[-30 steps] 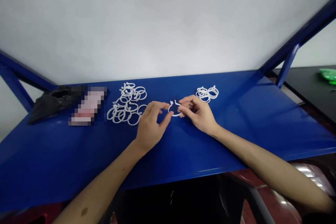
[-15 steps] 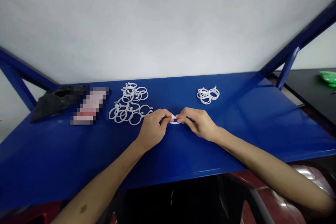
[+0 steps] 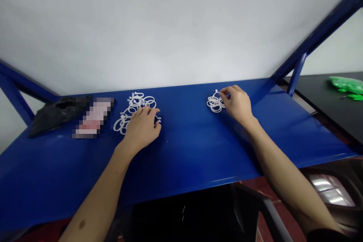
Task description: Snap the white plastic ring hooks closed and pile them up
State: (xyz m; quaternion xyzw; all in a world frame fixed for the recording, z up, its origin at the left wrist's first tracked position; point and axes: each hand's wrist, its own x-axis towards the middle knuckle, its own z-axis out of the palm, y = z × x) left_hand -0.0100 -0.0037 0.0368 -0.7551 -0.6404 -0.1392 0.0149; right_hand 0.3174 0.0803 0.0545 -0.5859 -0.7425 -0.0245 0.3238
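A loose heap of several white plastic rings [image 3: 135, 106] lies on the blue shelf [image 3: 193, 147] left of centre. My left hand [image 3: 143, 126] rests on the near right edge of that heap, fingers curled over the rings; what they grip is hidden. A smaller pile of white rings [image 3: 214, 103] lies right of centre. My right hand [image 3: 237, 104] is at that pile's right edge, thumb and forefinger pinched on a ring at the pile.
A black bag [image 3: 53, 112] and a blurred pink-white packet [image 3: 92, 118] lie at the shelf's left end. Blue frame struts [image 3: 312, 41] rise at right and left. A dark table with green items [image 3: 347, 85] stands at far right. A white wall is behind.
Both hands were together at the shelf's middle, closing one white ring. They have separated: the right hand carried the ring to the small pile, the left moved to the large heap.
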